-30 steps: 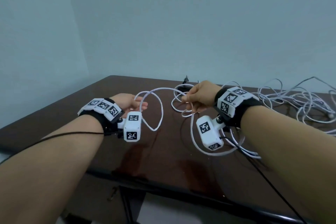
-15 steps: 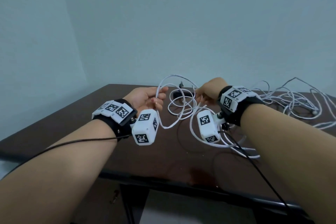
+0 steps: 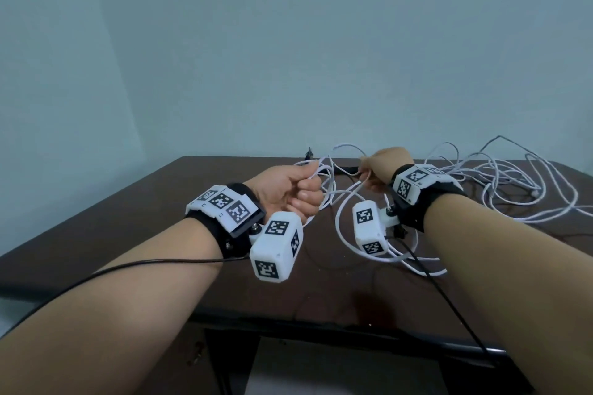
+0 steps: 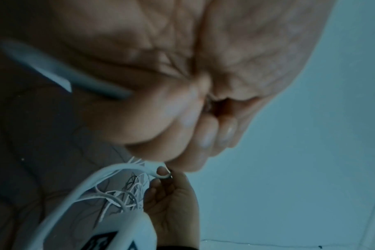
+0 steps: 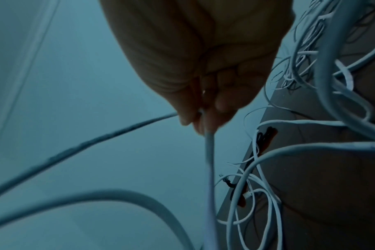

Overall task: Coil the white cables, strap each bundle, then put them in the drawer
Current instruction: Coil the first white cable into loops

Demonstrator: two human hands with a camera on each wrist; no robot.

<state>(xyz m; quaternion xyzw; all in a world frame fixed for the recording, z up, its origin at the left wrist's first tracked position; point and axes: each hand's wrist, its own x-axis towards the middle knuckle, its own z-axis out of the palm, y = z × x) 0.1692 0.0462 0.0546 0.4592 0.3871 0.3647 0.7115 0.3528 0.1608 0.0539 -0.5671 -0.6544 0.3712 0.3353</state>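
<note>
A white cable (image 3: 335, 194) hangs in several loops between my two hands above the dark brown table (image 3: 160, 218). My left hand (image 3: 305, 199) is a fist curled round the gathered loops. Close to its right, my right hand (image 3: 369, 176) grips a strand of the same cable. The right wrist view shows my right hand (image 5: 200, 118) pinching the cable (image 5: 210, 160), which runs down from the fingers. In the left wrist view my left hand (image 4: 195, 135) is curled tight, the cable (image 4: 109, 174) coming out below it. The loops' lower part trails onto the table.
A big tangle of loose white cables (image 3: 513, 183) covers the table's far right. Black straps (image 5: 265, 135) lie on the table near its far edge. Black sensor leads run back from both wrists. A pale wall stands just behind the table.
Both hands rose and came closer together. My left hand went from loosely open under one loop to a fist round several loops. The right hand kept hold of the cable.
</note>
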